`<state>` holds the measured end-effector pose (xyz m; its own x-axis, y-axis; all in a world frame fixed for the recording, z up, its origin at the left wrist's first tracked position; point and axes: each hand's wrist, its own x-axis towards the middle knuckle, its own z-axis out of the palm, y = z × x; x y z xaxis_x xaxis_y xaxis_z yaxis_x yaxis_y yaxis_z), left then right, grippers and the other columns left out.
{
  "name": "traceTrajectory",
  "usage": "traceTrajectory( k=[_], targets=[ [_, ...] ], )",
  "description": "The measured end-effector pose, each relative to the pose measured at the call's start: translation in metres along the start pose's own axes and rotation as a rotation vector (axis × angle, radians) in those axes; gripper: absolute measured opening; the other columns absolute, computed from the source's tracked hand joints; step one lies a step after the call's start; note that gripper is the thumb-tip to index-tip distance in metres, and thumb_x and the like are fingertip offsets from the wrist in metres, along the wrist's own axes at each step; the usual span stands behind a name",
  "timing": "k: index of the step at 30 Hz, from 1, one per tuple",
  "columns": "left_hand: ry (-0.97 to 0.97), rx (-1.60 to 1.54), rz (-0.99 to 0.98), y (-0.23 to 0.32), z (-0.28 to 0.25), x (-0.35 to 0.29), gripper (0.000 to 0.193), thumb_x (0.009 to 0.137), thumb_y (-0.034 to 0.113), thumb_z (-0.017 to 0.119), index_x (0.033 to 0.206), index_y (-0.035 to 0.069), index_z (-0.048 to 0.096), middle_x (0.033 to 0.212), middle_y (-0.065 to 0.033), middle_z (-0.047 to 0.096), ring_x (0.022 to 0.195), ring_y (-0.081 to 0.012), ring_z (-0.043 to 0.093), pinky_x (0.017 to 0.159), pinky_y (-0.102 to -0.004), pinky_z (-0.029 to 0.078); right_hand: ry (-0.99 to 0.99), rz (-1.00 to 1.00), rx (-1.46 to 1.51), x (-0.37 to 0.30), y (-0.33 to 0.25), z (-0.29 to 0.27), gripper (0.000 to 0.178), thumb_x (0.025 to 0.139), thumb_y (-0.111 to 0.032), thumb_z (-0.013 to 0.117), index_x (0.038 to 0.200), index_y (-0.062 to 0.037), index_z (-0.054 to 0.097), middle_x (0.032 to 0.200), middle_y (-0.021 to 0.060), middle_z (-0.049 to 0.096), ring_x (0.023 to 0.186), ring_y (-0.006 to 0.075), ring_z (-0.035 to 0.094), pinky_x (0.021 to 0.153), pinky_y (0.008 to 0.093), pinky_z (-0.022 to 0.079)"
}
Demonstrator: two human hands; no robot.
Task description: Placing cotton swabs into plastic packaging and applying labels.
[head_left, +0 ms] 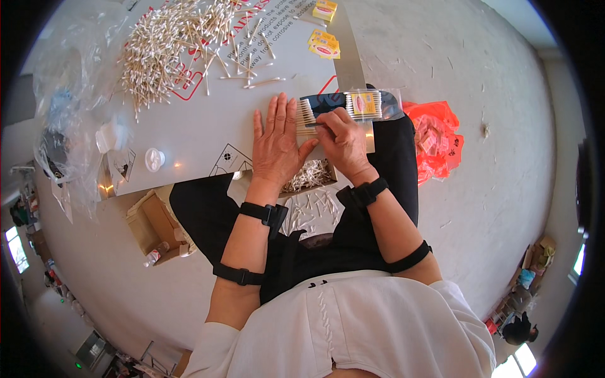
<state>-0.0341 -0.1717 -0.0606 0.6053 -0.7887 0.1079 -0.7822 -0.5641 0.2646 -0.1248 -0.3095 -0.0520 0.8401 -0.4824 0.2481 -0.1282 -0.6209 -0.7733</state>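
On the grey board [208,126] across my lap, I see both hands close together near its front edge. My left hand [275,142] lies flat and open, fingers spread a little, pressing down on a neat row of swabs [306,118]. It grips nothing. My right hand [341,140] is curled, and its fingertips pinch the right end of that same row. Just past the right hand lies a clear bag [372,104]. Inside it is another row of swabs with a yellow label on top. The bag sits on the board's right edge, touching the row I am holding.

Further up the board is a big loose pile of swabs [173,47], with a few strays beside it. Small yellow labels [324,44] lie near the top right of the board. A white cap [154,159] sits near the left front corner.

Under the board, by my knees, a box [310,176] holds more loose swabs. Some have spilled on my black lap. Left of my leg stands a brown carton [154,227]; I cannot tell what is in it. On the floor to my right is an orange bag [435,138] with small packs inside. A crumpled clear plastic sheet [69,94] lies at the far left.
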Motion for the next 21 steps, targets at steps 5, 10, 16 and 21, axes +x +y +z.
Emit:
traceTrajectory(
  k=[5, 10, 16, 21],
  targets=[
    [-0.004, 0.010, -0.004, 0.0003, 0.0000, 0.0003, 0.088, 0.090, 0.064, 0.045, 0.152, 0.005, 0.024, 0.158, -0.0145, 0.023, 0.147, -0.0297, 0.020, 0.118, -0.0536, 0.012, 0.015, 0.013, -0.047, 0.0012, 0.0005, 0.0019, 0.004, 0.081, -0.009, 0.066, 0.084, -0.0073, 0.065, 0.079, 0.0089, 0.057, 0.072, 0.0318, 0.062, 0.061, 0.0417, 0.050],
    [0.002, 0.010, -0.007, 0.0006, -0.0003, 0.0009, 0.088, 0.090, 0.064, 0.046, 0.151, 0.005, 0.024, 0.158, -0.0145, 0.024, 0.147, -0.0297, 0.020, 0.118, -0.0536, 0.012, 0.000, 0.000, -0.025, 0.0007, 0.0017, 0.0007, 0.005, 0.081, -0.010, 0.066, 0.086, -0.0078, 0.066, 0.079, 0.0085, 0.057, 0.072, 0.0316, 0.062, 0.061, 0.0416, 0.050],
    [0.006, 0.000, -0.006, 0.0011, -0.0009, 0.0006, 0.086, 0.091, 0.061, 0.048, 0.151, 0.004, 0.024, 0.158, -0.0143, 0.024, 0.147, -0.0297, 0.020, 0.118, -0.0536, 0.013, 0.014, 0.033, -0.048, 0.0067, -0.0016, 0.0016, 0.010, 0.082, -0.012, 0.067, 0.092, -0.0106, 0.067, 0.081, 0.0078, 0.057, 0.074, 0.0309, 0.063, 0.061, 0.0415, 0.050],
    [-0.004, 0.005, -0.012, 0.0010, -0.0009, 0.0005, 0.086, 0.090, 0.060, 0.049, 0.152, 0.005, 0.024, 0.159, -0.0136, 0.023, 0.148, -0.0286, 0.019, 0.118, -0.0530, 0.012, 0.002, 0.024, -0.106, 0.0084, -0.0023, 0.0033, 0.012, 0.082, -0.013, 0.067, 0.094, -0.0119, 0.067, 0.080, 0.0069, 0.057, 0.075, 0.0295, 0.063, 0.061, 0.0413, 0.050]
  ],
)
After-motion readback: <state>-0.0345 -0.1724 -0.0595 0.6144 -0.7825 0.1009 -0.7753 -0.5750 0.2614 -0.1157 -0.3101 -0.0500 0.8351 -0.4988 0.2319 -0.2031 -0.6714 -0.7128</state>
